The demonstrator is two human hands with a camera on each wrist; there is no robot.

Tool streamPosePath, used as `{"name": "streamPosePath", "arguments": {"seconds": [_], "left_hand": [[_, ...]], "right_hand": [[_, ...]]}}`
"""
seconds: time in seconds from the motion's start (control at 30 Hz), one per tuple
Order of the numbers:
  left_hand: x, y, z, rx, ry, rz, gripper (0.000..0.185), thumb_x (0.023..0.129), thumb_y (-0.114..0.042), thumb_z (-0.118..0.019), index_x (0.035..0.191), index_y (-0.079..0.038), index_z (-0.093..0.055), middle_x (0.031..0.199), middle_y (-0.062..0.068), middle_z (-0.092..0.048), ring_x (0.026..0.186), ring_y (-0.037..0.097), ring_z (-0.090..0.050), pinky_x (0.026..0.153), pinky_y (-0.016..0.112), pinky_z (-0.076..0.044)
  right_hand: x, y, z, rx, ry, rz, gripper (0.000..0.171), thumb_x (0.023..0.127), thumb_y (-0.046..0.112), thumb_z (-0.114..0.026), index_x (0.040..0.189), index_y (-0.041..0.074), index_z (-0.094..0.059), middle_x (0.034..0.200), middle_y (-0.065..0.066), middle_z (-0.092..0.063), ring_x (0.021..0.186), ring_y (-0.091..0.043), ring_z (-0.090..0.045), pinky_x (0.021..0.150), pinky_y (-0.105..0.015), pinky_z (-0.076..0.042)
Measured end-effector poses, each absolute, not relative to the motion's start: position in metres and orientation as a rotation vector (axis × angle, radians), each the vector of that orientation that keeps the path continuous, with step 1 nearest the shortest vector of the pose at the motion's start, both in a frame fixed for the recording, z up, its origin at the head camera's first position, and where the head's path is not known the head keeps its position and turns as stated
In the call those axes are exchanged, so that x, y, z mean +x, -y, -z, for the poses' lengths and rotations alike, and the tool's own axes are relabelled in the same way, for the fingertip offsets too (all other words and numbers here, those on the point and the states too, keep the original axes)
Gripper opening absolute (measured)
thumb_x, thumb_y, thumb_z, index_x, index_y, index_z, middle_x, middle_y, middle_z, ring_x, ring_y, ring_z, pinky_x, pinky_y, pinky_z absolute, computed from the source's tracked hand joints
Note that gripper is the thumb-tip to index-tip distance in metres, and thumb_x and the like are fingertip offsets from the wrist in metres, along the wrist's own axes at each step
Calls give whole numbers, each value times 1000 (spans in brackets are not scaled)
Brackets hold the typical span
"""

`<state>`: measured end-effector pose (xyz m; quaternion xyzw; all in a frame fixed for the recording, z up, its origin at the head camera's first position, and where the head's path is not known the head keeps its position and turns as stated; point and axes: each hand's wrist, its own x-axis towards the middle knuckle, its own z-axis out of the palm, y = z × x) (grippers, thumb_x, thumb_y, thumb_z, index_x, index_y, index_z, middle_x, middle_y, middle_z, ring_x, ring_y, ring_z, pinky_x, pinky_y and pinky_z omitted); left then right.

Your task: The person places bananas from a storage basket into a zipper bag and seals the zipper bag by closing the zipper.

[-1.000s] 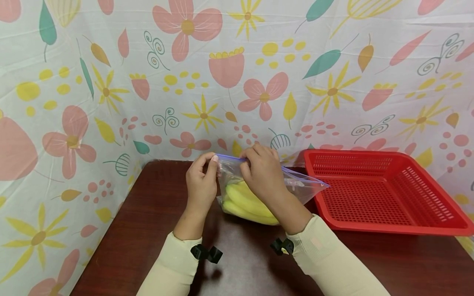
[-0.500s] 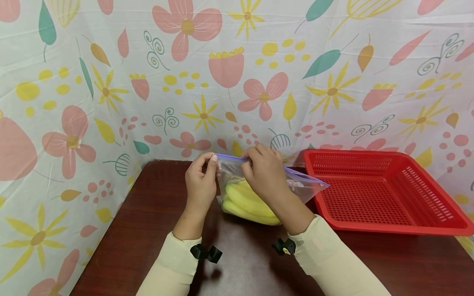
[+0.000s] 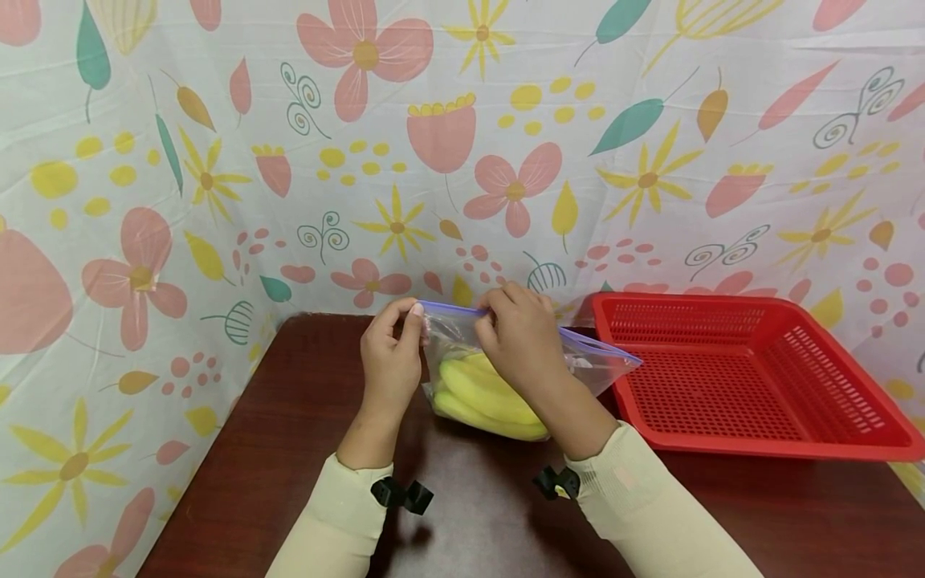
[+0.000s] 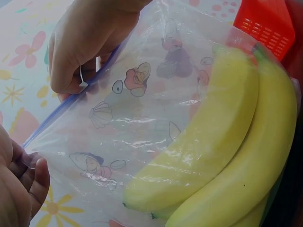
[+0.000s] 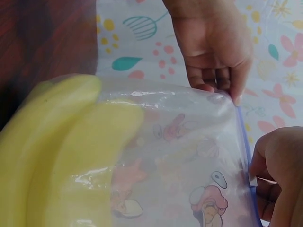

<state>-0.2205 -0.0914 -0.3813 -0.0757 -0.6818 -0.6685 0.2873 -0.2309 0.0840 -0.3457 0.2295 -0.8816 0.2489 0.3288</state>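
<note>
A clear zip bag (image 3: 448,329) with a purple closure strip and printed cartoon figures holds several yellow bananas (image 3: 477,389). At its top left corner my left hand (image 3: 392,353) pinches the plastic between thumb and fingers. My right hand (image 3: 523,341) grips the purple strip further along, with curled fingers around a small white slider (image 4: 84,85). In the right wrist view the slider (image 5: 253,181) sits on the strip between thumb and fingers. Right of that hand, the two edges of the strip stand apart. The right forearm covers part of the bag in the head view.
A red perforated plastic basket (image 3: 759,445) stands on the right of the dark brown table (image 3: 289,449), close to the bag's right corner. Behind the table hangs a flower-patterned cloth (image 3: 390,177).
My right hand has slid slightly to the right along the purple strip. My left hand keeps its pinch on the corner, shifted a touch left.
</note>
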Motion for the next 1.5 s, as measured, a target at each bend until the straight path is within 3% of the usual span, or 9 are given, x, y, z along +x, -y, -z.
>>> {"name": "streamPosePath", "arguments": {"seconds": [0.37, 1.5], "left_hand": [[-221, 92, 382, -198, 1831, 1785, 20, 101, -20, -62, 99, -2, -71, 80, 18, -60, 65, 16, -57, 61, 22, -53], [-223, 93, 384, -206, 1826, 1781, 19, 101, -19, -62, 98, -2, -70, 80, 16, -61, 65, 14, -58, 61, 22, -54]], "right_hand": [[-230, -87, 347, 571, 2312, -625, 12, 82, 5, -56, 84, 7, -67, 85, -8, -63, 83, -27, -62, 78, -49, -44], [-226, -94, 344, 554, 2332, -627, 13, 84, 5, -55, 85, 7, -69, 86, -8, -65, 85, -28, -62, 84, -49, -45]]}}
